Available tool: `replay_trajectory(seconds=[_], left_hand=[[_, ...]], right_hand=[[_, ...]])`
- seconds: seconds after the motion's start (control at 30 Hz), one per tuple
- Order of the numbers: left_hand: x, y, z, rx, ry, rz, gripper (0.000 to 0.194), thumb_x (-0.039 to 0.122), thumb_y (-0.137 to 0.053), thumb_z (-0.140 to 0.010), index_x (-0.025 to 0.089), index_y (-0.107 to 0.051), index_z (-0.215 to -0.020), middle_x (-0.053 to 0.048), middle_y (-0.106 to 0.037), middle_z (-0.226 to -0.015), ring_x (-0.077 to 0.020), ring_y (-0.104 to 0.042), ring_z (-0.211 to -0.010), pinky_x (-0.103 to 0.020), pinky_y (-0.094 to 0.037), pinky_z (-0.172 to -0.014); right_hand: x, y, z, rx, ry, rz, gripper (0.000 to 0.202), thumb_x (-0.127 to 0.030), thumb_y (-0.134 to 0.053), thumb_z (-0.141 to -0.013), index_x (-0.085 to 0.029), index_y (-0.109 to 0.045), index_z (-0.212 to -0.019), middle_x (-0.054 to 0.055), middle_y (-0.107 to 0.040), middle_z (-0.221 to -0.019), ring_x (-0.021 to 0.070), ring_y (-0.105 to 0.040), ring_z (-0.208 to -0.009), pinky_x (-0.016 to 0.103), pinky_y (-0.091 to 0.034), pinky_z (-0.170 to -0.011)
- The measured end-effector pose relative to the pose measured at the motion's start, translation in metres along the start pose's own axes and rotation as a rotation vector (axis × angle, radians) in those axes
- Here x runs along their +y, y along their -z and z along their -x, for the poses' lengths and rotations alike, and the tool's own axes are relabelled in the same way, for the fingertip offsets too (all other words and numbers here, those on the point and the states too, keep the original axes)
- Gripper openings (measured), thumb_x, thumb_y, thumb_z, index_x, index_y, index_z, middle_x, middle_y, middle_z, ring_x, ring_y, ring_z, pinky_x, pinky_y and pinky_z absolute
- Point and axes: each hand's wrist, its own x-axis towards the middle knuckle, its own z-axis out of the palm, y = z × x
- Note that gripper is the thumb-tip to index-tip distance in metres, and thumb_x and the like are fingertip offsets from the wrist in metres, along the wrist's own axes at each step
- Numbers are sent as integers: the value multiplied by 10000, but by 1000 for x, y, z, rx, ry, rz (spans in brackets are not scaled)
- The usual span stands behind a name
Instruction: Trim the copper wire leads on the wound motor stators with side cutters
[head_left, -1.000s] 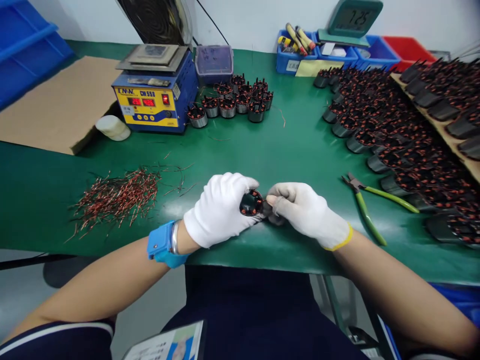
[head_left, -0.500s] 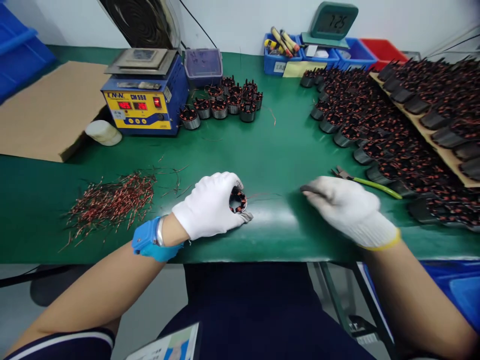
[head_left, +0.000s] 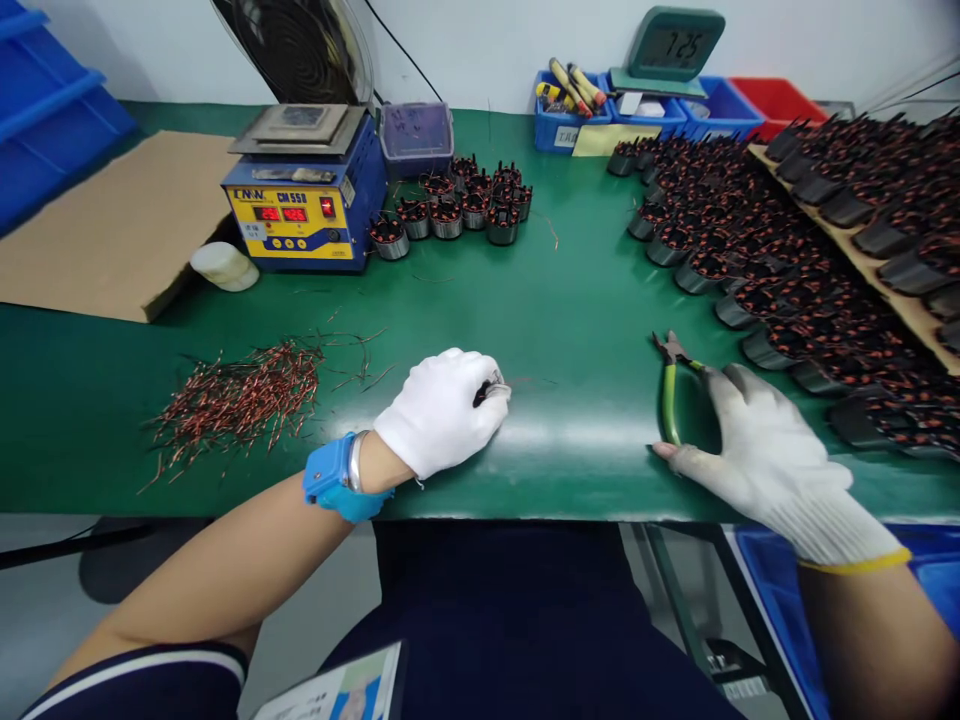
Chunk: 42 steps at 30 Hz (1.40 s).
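My left hand (head_left: 446, 412), in a white glove, is closed around a small motor stator (head_left: 482, 393). Most of the stator is hidden by the fingers; a dark bit shows between thumb and forefinger. A thin wire sticks out to its right. Over on the right, my gloved right hand (head_left: 757, 455) has its thumb and fingers spread about the green handles of a pair of cutting pliers (head_left: 669, 395). Their jaws point away from me. The thumb tip is at the end of the left handle, and the fingers cover most of the right one.
Cut copper wire pieces (head_left: 240, 400) lie in a pile at left. Behind stand a blue-yellow soldering pot (head_left: 296, 220) and several stators (head_left: 446, 215). Many more stators (head_left: 750, 260) fill the right side, some on a board (head_left: 847, 250). Tool bins (head_left: 570, 125) line the wall.
My left hand has turned the stator, so its ring opening no longer faces me. My right hand has moved right, spread its fingers and come onto the pliers, which have turned slightly.
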Motion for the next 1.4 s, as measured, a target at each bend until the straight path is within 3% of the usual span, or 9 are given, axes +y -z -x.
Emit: replay_trajectory(seconds=[0.23,0.4,0.53,0.6,0.67,0.73,0.8,1.03,1.4], left_hand=[[-3,-2,0,7,-23,75,186,291,-490,-873,195,-645,-836,-22,-688,-837,-209,-595,-819,-341,-434,-713],[-2,-2,1,17,-16,72,189,314,-504,-874,197,-652,-863,-22,-698,-879,-209,-600,-853,-336,-447,-743],[-3,-3,1,18,-17,74,194,317,-497,-885,196,-648,-865,-21,-695,-877,-203,-595,-847,-331,-449,-745],[-3,-4,2,30,-27,80,189,310,-498,-885,194,-647,-867,-23,-694,-876,-204,-593,-845,-332,-446,-744],[-4,-5,1,43,-36,92,179,293,-498,-885,195,-646,-866,-21,-694,-877,-201,-592,-850,-331,-442,-749],[-5,-5,0,41,-37,99,164,268,-498,-879,198,-645,-864,-16,-691,-873,-198,-590,-852,-329,-438,-750],[-6,-6,-1,28,-34,94,157,253,-495,-875,199,-642,-861,-14,-685,-866,-196,-585,-847,-327,-433,-744],[-5,-4,-1,-1,-38,52,165,257,-476,-881,203,-631,-871,-14,-669,-864,-200,-573,-847,-333,-430,-747],[-4,4,1,-28,17,41,175,344,-523,-861,220,-645,-841,-17,-669,-830,-223,-596,-832,-367,-456,-744]], right_hand=[[6,19,-11,-168,-64,167,620,-459,-472,-836,-219,-434,-1406,242,-610,-1182,401,-641,-814,450,-425,-540],[-15,7,-23,-48,-92,100,557,-401,-415,-862,-159,-487,-1358,244,-580,-1188,401,-619,-914,447,-453,-607],[-33,6,-12,107,-136,-325,625,-391,-455,-841,-194,-386,-1430,187,-575,-1169,374,-593,-1014,472,-485,-782],[-49,13,-4,-56,-115,-777,593,-386,-490,-829,-224,-405,-1393,131,-598,-1077,302,-614,-937,446,-499,-804],[-70,22,2,-425,-39,-1244,607,-383,-540,-801,-228,-396,-1370,74,-594,-965,231,-612,-808,397,-524,-729],[-90,27,1,-778,27,-1512,584,-347,-573,-772,-228,-416,-1323,23,-552,-878,173,-570,-703,351,-523,-650],[-103,30,-3,-962,37,-1618,470,-316,-591,-763,-222,-475,-1209,2,-519,-867,140,-546,-680,335,-522,-646],[-118,38,-18,-977,-80,-1565,344,-336,-634,-730,-216,-486,-1017,17,-525,-894,198,-610,-822,389,-571,-688],[-128,41,-34,-970,-75,-1293,278,-187,-503,-760,-243,-500,-1032,-44,-497,-723,111,-556,-584,328,-576,-608]])
